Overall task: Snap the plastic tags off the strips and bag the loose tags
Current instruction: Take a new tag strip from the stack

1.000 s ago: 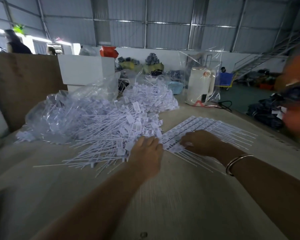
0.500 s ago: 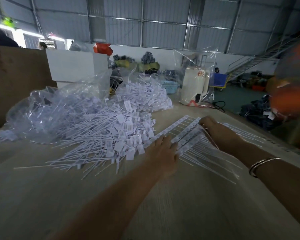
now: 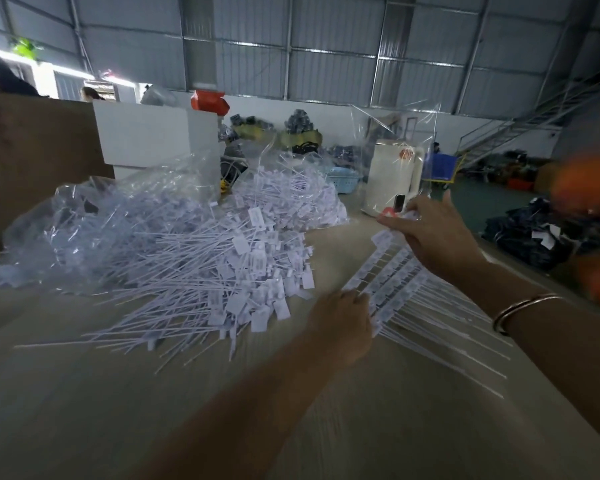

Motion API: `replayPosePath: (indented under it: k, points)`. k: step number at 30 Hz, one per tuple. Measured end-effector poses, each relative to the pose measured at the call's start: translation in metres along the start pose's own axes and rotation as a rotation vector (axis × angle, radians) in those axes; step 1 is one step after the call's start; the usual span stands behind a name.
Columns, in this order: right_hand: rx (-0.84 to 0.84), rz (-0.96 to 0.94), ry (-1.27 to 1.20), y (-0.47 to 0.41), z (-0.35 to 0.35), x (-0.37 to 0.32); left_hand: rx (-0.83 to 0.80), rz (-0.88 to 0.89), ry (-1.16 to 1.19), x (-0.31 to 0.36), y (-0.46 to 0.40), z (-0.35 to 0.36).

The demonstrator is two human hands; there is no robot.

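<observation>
On the table (image 3: 84, 393), both hands' fingers grip joined tag strips (image 3: 392, 282) beside clear bags (image 3: 94, 233) stuffed with loose tags

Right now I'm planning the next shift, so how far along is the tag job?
Done: a big heap of loose tags lies on the table, and clear bags behind it already hold tags. In hand: the left hand and right hand grip a bundle of unsnapped strips. Left: snapping that bundle and bagging the heap.
</observation>
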State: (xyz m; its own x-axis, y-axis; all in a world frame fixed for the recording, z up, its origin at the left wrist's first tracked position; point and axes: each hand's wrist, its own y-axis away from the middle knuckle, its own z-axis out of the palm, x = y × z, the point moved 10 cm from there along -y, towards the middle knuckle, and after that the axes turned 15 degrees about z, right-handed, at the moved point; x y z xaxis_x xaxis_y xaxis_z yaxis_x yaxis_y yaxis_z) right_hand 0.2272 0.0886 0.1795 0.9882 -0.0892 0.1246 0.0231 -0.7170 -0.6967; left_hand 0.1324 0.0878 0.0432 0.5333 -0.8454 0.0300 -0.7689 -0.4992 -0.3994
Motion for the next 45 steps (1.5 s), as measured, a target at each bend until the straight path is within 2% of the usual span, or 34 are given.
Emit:
replayPosePath:
  k: [4, 6, 9, 12, 15, 17, 18, 22, 24, 25, 28, 31, 34, 38, 42, 45]
  points:
    - [-0.054, -0.071, -0.057, 0.005, -0.009, -0.025, -0.06, 0.019, 0.014, 0.001, 0.004, 0.012]
    - [-0.056, -0.151, -0.079, 0.014, -0.02, -0.054, -0.073, -0.067, 0.078, -0.011, 0.005, 0.017]
    - [-0.103, -0.135, -0.057, 0.032, -0.035, -0.093, -0.06, -0.169, 0.193, -0.021, 0.0, 0.009]
    - [-0.123, -0.158, -0.043, 0.058, -0.055, -0.128, 0.228, -0.219, 0.518, -0.027, 0.019, -0.023]
    - [-0.104, -0.226, -0.031, 0.081, -0.074, -0.154, 0.481, -0.232, 0.595, -0.042, 0.066, -0.065]
    - [-0.085, -0.222, -0.026, 0.093, -0.08, -0.165, 0.528, -0.19, 0.755, -0.042, 0.089, -0.085]
    - [-0.092, -0.212, -0.049, 0.098, -0.082, -0.169, 0.542, -0.225, 0.847, -0.044, 0.098, -0.087]
    - [-0.271, -0.108, -0.195, 0.109, -0.066, -0.181, 0.62, -0.558, 1.199, -0.06, 0.146, -0.074]
    - [-0.325, -0.082, -0.232, 0.113, -0.054, -0.181, 0.558, -0.619, 1.363, -0.059, 0.159, -0.069]
    - [-0.34, -0.082, -0.261, 0.116, -0.05, -0.183, 0.487, -0.605, 1.362, -0.058, 0.163, -0.068]
    - [-0.415, -0.064, -0.412, 0.131, -0.036, -0.187, 0.248, -0.399, 1.076, -0.051, 0.169, -0.073]
    - [-0.457, 0.011, -0.562, 0.143, -0.026, -0.181, 0.165, -0.298, 0.98, -0.049, 0.172, -0.074]
    - [-0.435, 0.016, -0.567, 0.145, -0.021, -0.173, 0.086, -0.24, 0.95, -0.044, 0.17, -0.07]
    - [-0.487, 0.001, -0.598, 0.147, -0.015, -0.175, 0.115, -0.168, 0.947, -0.042, 0.168, -0.072]
    - [-0.668, 0.152, -0.955, 0.14, -0.008, -0.167, 0.164, -0.142, 0.959, -0.043, 0.167, -0.078]
    - [-0.718, 0.231, -1.075, 0.141, -0.006, -0.167, 0.216, -0.136, 0.938, -0.042, 0.164, -0.084]
